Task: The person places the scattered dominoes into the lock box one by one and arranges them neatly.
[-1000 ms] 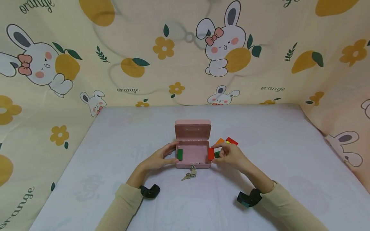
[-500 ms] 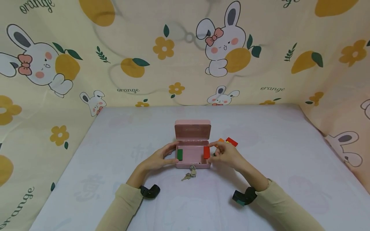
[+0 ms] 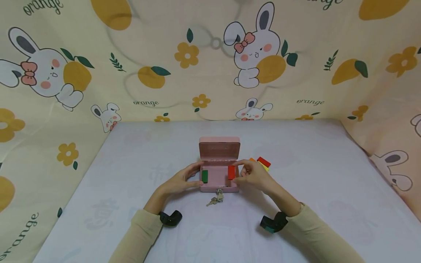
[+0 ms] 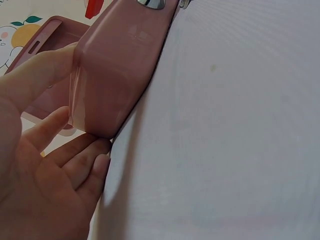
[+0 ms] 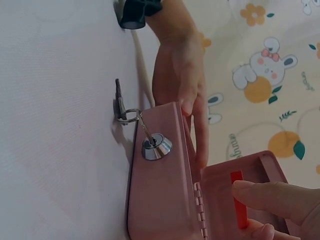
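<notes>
A pink metal cash box [image 3: 217, 189] stands on the white cloth with its lid [image 3: 219, 150] raised. At its left end my left hand [image 3: 179, 180] holds the box, thumb and forefinger at the rim, the other fingers low against the side [image 4: 95, 95]. Inside, near the left wall, is a green block [image 3: 204, 176]. My right hand [image 3: 258, 178] pinches a red block [image 3: 231, 172] by its ends, over the right part of the box. In the right wrist view the red block [image 5: 239, 202] shows edge-on between thumb and finger, above the rim.
Keys on a ring [image 5: 131, 116] hang from the front lock [image 5: 157, 147]. Behind my right hand lie another red block [image 3: 264, 162], a yellow block [image 3: 265, 166] and an orange block [image 3: 252, 159], partly hidden. A printed cloth [image 3: 210, 73] rises behind the table.
My right hand has carried the red block leftward, from the box's right rim to over its interior. The left hand stays in place on the box.
</notes>
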{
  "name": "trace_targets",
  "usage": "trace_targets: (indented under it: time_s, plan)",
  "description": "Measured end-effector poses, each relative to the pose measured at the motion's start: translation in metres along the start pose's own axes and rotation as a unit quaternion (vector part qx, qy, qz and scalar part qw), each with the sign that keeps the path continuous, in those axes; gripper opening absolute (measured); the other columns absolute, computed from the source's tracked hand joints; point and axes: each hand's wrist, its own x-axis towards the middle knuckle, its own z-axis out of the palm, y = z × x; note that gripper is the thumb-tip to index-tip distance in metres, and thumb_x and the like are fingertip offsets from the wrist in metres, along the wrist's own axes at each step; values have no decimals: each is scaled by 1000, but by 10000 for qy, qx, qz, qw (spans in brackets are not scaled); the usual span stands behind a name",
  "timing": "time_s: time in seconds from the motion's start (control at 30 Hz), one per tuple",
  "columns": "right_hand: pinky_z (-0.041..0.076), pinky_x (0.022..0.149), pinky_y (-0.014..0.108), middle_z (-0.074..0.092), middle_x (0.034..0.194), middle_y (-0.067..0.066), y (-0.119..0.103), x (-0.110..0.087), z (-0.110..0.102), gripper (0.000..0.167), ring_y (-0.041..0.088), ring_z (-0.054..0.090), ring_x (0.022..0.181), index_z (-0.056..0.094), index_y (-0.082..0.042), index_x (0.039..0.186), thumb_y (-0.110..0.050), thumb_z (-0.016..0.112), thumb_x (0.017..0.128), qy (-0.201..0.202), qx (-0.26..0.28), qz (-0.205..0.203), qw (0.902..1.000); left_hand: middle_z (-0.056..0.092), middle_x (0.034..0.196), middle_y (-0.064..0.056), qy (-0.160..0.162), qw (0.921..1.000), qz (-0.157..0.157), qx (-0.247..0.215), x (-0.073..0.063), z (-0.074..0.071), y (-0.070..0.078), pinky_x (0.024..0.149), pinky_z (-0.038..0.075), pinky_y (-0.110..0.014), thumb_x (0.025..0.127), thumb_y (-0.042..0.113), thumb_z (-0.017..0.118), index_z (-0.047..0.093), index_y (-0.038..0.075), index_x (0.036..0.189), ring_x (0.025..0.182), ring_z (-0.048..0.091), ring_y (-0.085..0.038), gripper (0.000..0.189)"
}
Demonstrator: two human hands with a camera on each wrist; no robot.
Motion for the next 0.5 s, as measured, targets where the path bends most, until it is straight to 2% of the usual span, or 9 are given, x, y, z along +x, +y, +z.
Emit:
trace_targets:
  time_s: [0.17, 0.5]
  plan:
    - [30, 48, 19, 44, 60, -1, -1, 3, 3, 47, 9, 39, 56, 63, 4, 118, -6, 80, 75, -12, -40, 2, 10000, 22, 163, -8, 12, 10000, -5, 3, 0, 0, 0, 123, 20, -55, 91, 16, 66, 25, 16, 153, 150, 23, -34, 75]
    - [34, 51, 20, 45, 63, -1, -6, 7, 11, 46, 15, 44, 64, 64, -1, 119, -7, 78, 76, 0, -56, 452, 9990, 23, 162, -9, 28, 10000, 37, 18, 1, 0, -1, 123, 20, -55, 91, 16, 67, 25, 16, 153, 150, 23, -34, 75]
